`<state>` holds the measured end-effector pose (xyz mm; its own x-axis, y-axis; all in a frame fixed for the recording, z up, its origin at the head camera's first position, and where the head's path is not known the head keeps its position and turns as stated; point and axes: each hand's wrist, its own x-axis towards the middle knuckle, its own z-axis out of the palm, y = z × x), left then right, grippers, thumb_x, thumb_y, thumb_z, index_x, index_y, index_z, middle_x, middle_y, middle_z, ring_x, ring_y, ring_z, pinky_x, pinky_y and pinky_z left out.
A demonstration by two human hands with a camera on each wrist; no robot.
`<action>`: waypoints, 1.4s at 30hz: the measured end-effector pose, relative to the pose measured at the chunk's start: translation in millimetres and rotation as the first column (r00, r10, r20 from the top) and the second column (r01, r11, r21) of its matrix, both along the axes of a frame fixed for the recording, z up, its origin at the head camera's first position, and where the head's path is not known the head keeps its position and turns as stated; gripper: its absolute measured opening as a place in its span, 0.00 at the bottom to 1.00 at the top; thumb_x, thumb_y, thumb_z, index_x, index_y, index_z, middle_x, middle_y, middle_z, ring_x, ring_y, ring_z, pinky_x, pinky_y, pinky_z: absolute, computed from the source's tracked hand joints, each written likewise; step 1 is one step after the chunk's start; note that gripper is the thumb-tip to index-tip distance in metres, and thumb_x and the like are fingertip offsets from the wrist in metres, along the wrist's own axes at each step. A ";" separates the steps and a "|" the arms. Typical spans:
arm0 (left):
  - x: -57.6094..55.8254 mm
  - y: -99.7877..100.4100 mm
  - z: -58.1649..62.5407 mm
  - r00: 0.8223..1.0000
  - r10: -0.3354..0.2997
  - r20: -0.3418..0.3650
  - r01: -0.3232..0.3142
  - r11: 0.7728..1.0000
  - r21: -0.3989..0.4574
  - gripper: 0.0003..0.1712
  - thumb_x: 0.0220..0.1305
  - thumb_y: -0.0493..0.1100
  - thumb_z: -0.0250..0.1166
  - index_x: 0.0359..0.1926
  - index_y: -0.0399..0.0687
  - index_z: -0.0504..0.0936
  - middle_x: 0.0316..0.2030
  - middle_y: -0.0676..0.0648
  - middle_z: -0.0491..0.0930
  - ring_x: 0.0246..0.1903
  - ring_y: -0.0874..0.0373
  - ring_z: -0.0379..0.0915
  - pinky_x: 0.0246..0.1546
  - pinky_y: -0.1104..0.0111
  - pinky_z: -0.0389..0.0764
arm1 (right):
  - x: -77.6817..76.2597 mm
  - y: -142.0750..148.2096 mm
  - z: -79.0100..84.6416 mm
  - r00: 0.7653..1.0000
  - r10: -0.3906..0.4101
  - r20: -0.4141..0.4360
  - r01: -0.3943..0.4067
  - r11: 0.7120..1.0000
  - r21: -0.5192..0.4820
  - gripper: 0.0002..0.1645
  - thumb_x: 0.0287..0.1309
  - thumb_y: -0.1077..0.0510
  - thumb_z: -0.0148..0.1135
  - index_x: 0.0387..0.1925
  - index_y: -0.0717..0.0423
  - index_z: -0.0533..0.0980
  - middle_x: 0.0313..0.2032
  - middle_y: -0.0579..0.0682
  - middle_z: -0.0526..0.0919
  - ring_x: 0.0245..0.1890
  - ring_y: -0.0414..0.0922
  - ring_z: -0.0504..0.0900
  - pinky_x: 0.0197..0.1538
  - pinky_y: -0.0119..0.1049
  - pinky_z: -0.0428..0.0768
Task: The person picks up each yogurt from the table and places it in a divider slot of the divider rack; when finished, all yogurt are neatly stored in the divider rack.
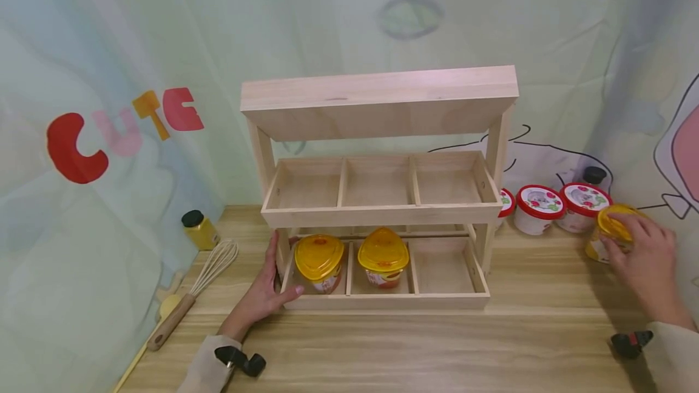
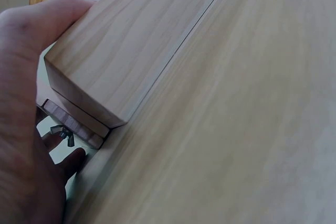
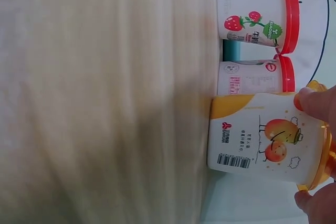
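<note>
A wooden shelf rack (image 1: 382,217) with divided trays stands mid-table in the head view. My left hand (image 1: 264,290) holds its lower left corner, thumb over the front rim and fingers along the side. The left wrist view shows that tray corner (image 2: 121,51) under the thumb. Two yellow-lidded cups, one on the left (image 1: 319,258) and one in the middle (image 1: 383,255), sit in the bottom tray. At the far right my right hand (image 1: 650,253) grips another yellow-lidded cup (image 3: 252,135) by its lid. This cup is printed with orange fruit figures and stands upright on the table.
Red-lidded cups with strawberry prints (image 1: 539,208) line the back right, beside the held cup. A black-capped bottle top (image 1: 594,174) shows behind them. On the left lie a whisk (image 1: 191,296) and a black-capped yellow jar (image 1: 200,230). Printed curtains (image 1: 355,17) enclose the table.
</note>
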<state>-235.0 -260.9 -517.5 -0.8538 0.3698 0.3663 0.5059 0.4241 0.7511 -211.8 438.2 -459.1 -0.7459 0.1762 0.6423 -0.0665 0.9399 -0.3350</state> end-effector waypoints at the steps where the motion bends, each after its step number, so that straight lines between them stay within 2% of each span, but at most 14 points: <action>1: 0.1 -0.3 -0.3 1.000 0.000 -0.002 0.000 1.000 0.002 0.80 0.57 0.37 0.80 0.87 0.55 0.24 0.83 0.29 0.54 0.80 0.23 0.50 0.81 0.39 0.50 | -0.1 0.0 -1.1 1.000 0.007 -0.015 -0.007 1.000 -0.001 0.24 0.66 0.72 0.66 0.62 0.70 0.72 0.61 0.81 0.73 0.63 0.76 0.66 0.68 0.71 0.60; 4: 0.5 -0.9 -1.0 1.000 0.001 -0.004 -0.001 1.000 0.007 0.79 0.57 0.37 0.79 0.87 0.54 0.25 0.83 0.30 0.55 0.80 0.25 0.51 0.81 0.65 0.49 | -0.5 0.0 -5.2 0.998 0.025 -0.054 -0.025 1.000 -0.002 0.21 0.70 0.69 0.65 0.61 0.70 0.73 0.61 0.80 0.74 0.62 0.75 0.68 0.65 0.69 0.61; 6: 0.7 -1.1 -1.4 1.000 0.003 -0.004 -0.003 1.000 0.006 0.79 0.57 0.37 0.79 0.87 0.54 0.25 0.83 0.31 0.55 0.80 0.25 0.51 0.80 0.69 0.47 | -1.0 0.6 -7.9 0.997 0.033 -0.074 -0.033 0.999 0.005 0.19 0.73 0.66 0.64 0.61 0.69 0.74 0.61 0.80 0.75 0.61 0.75 0.69 0.64 0.69 0.61; 9: 0.7 -0.9 -1.2 1.000 0.002 -0.013 -0.002 1.000 0.000 0.79 0.57 0.37 0.79 0.87 0.53 0.25 0.83 0.30 0.54 0.80 0.23 0.51 0.82 0.49 0.49 | -2.4 3.3 -10.9 0.993 0.055 -0.108 -0.053 0.998 0.016 0.19 0.73 0.65 0.64 0.60 0.70 0.75 0.60 0.80 0.76 0.59 0.76 0.70 0.62 0.68 0.62; 11: 0.8 -0.7 -0.8 1.000 0.002 -0.017 -0.002 1.000 -0.004 0.79 0.57 0.37 0.79 0.87 0.54 0.25 0.83 0.30 0.53 0.80 0.22 0.50 0.81 0.45 0.47 | -2.8 5.2 -11.9 0.991 0.061 -0.117 -0.059 0.998 0.018 0.19 0.72 0.67 0.64 0.60 0.70 0.75 0.60 0.79 0.76 0.59 0.75 0.70 0.63 0.67 0.62; 16: 0.1 0.8 -0.2 1.000 -0.013 -0.020 0.013 1.000 0.004 0.79 0.57 0.37 0.80 0.87 0.53 0.25 0.83 0.29 0.53 0.80 0.23 0.49 0.81 0.67 0.46 | 4.8 8.0 -12.5 0.991 0.050 -0.124 -0.050 0.999 0.007 0.19 0.70 0.69 0.65 0.60 0.71 0.77 0.60 0.77 0.77 0.61 0.74 0.70 0.74 0.62 0.64; 20: 0.2 0.7 -0.8 1.000 -0.016 -0.022 0.016 1.000 0.013 0.79 0.56 0.36 0.80 0.87 0.52 0.25 0.83 0.27 0.53 0.80 0.21 0.50 0.81 0.37 0.49 | 14.4 4.1 -10.2 0.991 0.044 -0.130 -0.044 0.999 0.003 0.18 0.75 0.64 0.62 0.61 0.71 0.77 0.62 0.76 0.77 0.62 0.73 0.69 0.81 0.56 0.61; 21: 0.3 0.5 -1.0 1.000 -0.011 -0.017 0.011 1.000 0.014 0.80 0.56 0.36 0.80 0.87 0.53 0.25 0.83 0.28 0.53 0.80 0.22 0.50 0.81 0.37 0.49 | 16.1 2.6 -8.8 0.990 0.045 -0.133 -0.045 0.999 0.002 0.19 0.76 0.63 0.62 0.61 0.70 0.77 0.63 0.76 0.77 0.62 0.73 0.69 0.80 0.53 0.61; 24: -0.6 -0.2 -1.4 1.000 -0.012 -0.022 0.013 1.000 0.028 0.79 0.56 0.36 0.79 0.87 0.53 0.25 0.83 0.28 0.54 0.80 0.24 0.52 0.84 0.57 0.51 | 20.4 -3.6 -3.3 0.991 0.042 -0.127 -0.043 0.999 -0.006 0.20 0.78 0.60 0.60 0.63 0.69 0.77 0.64 0.75 0.77 0.63 0.73 0.68 0.82 0.51 0.59; 27: -1.3 -0.3 -1.4 1.000 -0.018 -0.023 0.019 0.999 0.037 0.79 0.56 0.35 0.79 0.87 0.53 0.25 0.83 0.30 0.56 0.79 0.26 0.53 0.75 0.82 0.46 | 23.8 -8.9 3.8 0.985 0.061 -0.164 -0.061 0.998 0.005 0.31 0.83 0.44 0.51 0.61 0.70 0.78 0.62 0.75 0.78 0.61 0.72 0.70 0.80 0.47 0.60; 28: -1.4 -0.5 -1.3 1.000 -0.019 -0.025 0.020 0.999 0.037 0.79 0.56 0.35 0.79 0.87 0.53 0.25 0.82 0.30 0.56 0.79 0.26 0.53 0.76 0.82 0.46 | 24.8 -11.3 5.9 0.982 0.066 -0.174 -0.066 0.998 0.007 0.36 0.83 0.39 0.48 0.61 0.70 0.78 0.61 0.75 0.78 0.61 0.72 0.70 0.81 0.47 0.60; 31: -0.1 -0.8 -1.0 1.000 -0.006 -0.012 0.007 1.000 0.024 0.79 0.56 0.36 0.79 0.87 0.54 0.25 0.83 0.30 0.55 0.80 0.26 0.53 0.82 0.61 0.50 | 28.0 -17.3 12.1 0.973 0.086 -0.212 -0.085 0.996 0.017 0.54 0.77 0.24 0.38 0.60 0.71 0.79 0.60 0.76 0.79 0.60 0.73 0.72 0.81 0.50 0.62; 35: 0.4 -0.2 -0.4 1.000 0.004 -0.001 -0.004 1.000 0.007 0.80 0.56 0.36 0.80 0.87 0.55 0.24 0.83 0.30 0.54 0.80 0.23 0.50 0.76 0.26 0.48 | 33.5 -26.4 18.3 0.976 0.076 -0.203 -0.075 0.997 0.011 0.48 0.80 0.29 0.40 0.62 0.69 0.78 0.64 0.74 0.78 0.63 0.75 0.70 0.83 0.61 0.62; 42: -0.5 0.4 -0.3 1.000 0.002 -0.011 -0.002 1.000 0.000 0.80 0.56 0.37 0.80 0.86 0.53 0.24 0.83 0.27 0.54 0.80 0.21 0.48 0.74 0.21 0.47 | 40.0 -41.5 33.2 0.969 0.107 -0.225 -0.101 0.994 0.040 0.53 0.77 0.24 0.37 0.61 0.69 0.79 0.64 0.75 0.78 0.62 0.75 0.70 0.82 0.55 0.63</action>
